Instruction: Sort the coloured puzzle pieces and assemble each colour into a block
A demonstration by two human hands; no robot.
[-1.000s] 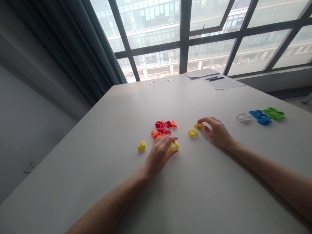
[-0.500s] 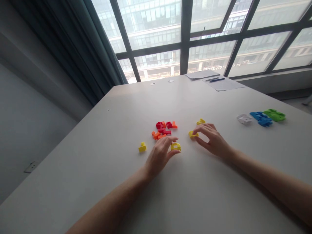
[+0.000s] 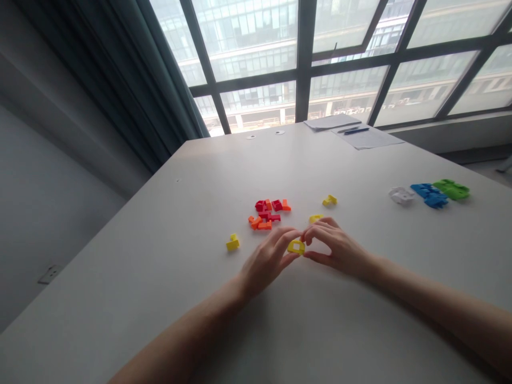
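Between my hands is a small yellow plastic piece with a square opening (image 3: pixel 296 247). My left hand (image 3: pixel 269 256) pinches it from the left, thumb below and fingers above. From the right, my right hand (image 3: pixel 335 246) has its thumb and fingertips closed around the piece's right end. Just behind the right fingers lies another yellow piece (image 3: pixel 316 218), partly hidden. A third yellow piece (image 3: pixel 330 200) rests farther back, and a T-shaped yellow piece (image 3: pixel 232 242) is left of my left hand.
Red pieces (image 3: pixel 264 215) and orange pieces (image 3: pixel 264 225) form a cluster behind my left hand. White (image 3: pixel 401 195), blue (image 3: pixel 430 195) and green pieces (image 3: pixel 451 189) lie at the right of the white table (image 3: pixel 176 240). Papers (image 3: pixel 374 140) and a pen (image 3: pixel 356 130) are near the window.
My right hand has left the yellow piece behind it and come toward me and left, to the piece in my left hand. That held piece has shifted slightly right.
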